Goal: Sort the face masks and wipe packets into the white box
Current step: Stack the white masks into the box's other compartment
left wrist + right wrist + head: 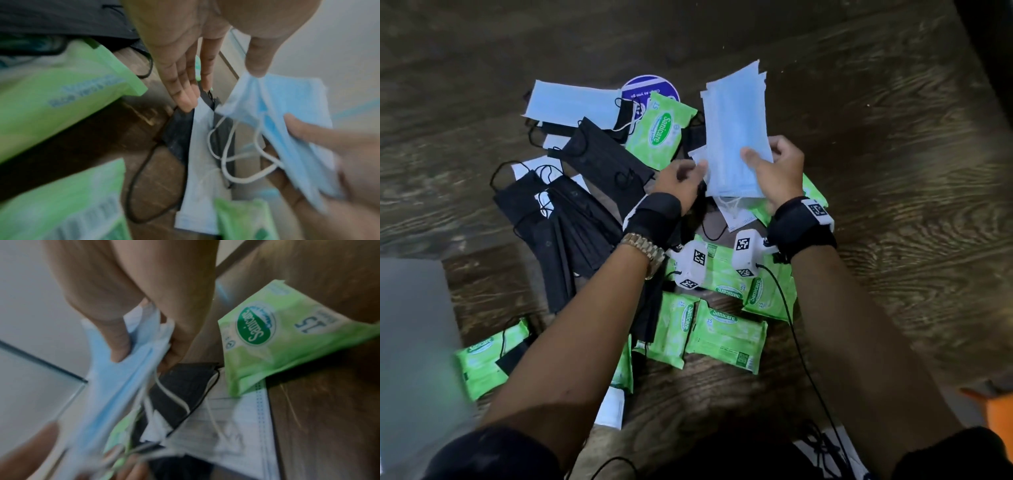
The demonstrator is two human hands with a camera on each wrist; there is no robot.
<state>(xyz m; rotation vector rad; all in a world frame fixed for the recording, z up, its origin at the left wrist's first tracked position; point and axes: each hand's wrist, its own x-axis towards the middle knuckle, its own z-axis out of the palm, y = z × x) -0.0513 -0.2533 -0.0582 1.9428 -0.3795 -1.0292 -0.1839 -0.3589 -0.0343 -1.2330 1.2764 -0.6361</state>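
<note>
My right hand [760, 157] pinches a stack of light blue face masks [736, 137], thumb on the front, holding it upright above the pile. In the right wrist view the thumb and fingers [119, 345] clamp the same stack [115, 386]. My left hand [685, 178] is at the stack's left edge. In the left wrist view its fingers [185, 91] are straight and its thumb touches a corner of the stack [287, 100]. Black masks [571, 222] and green wipe packets [726, 339] lie scattered on the wooden table [893, 171]. A blurred white box [414, 325] stands at the left.
Another blue mask [571, 106] lies at the back left beside a purple round disc [650, 89] and a green packet [657, 130]. A white mask [199, 162] lies on a black one under my left hand. An orange object [993, 411] sits at the bottom right.
</note>
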